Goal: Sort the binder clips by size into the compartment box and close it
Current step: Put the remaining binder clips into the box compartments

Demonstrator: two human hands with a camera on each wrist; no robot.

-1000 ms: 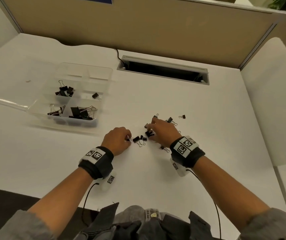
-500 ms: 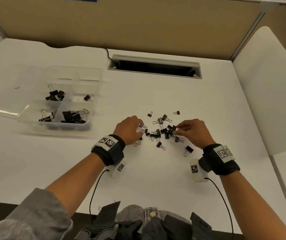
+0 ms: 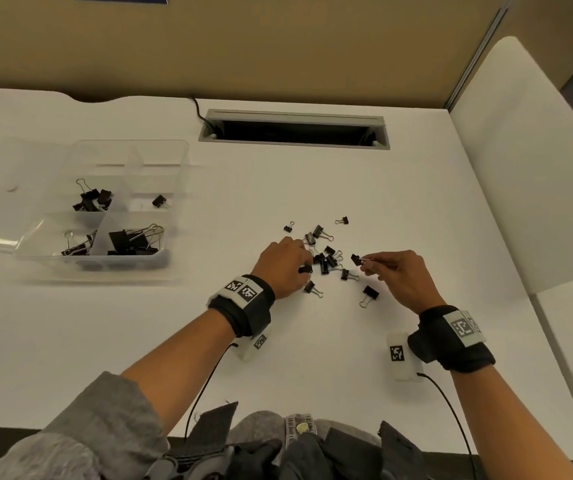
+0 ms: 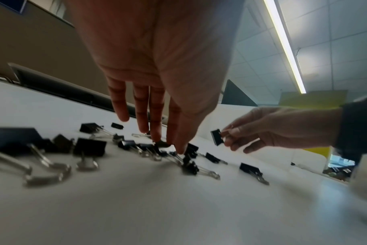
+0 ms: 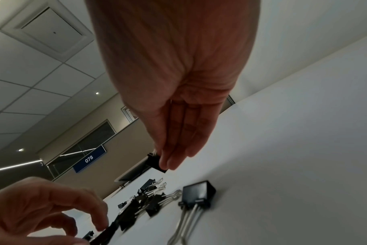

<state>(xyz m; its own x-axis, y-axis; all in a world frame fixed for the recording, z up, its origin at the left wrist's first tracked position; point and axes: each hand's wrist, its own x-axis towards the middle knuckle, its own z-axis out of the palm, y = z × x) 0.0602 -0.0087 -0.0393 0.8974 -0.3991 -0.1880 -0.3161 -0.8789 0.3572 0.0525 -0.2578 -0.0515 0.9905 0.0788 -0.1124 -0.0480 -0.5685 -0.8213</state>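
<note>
Sorting is partway: compartment box (image 3: 177,157) open, loose clips (image 3: 326,261) remain; right hand (image 3: 399,277) pinches one clip (image 3: 356,259), left hand (image 3: 285,266) fingers extended, touching others.

We've got a white desk (image 3: 313,188) with a cable slot (image 3: 293,129) at the back, a tan partition (image 3: 243,46) behind it.

1. The binder clips (image 3: 326,261) are black with silver wire handles.
2. The worktop (image 3: 313,358) is plain white.
3. The compartment box (image 3: 174,168) is clear, colourless plastic.
4. Both wrist bands (image 3: 247,306) are black, each bearing a white tag with a black square-block pattern.
5. The partition (image 3: 278,46) behind is tan.
6. The sleeve (image 3: 98,427) is mottled grey.
</note>
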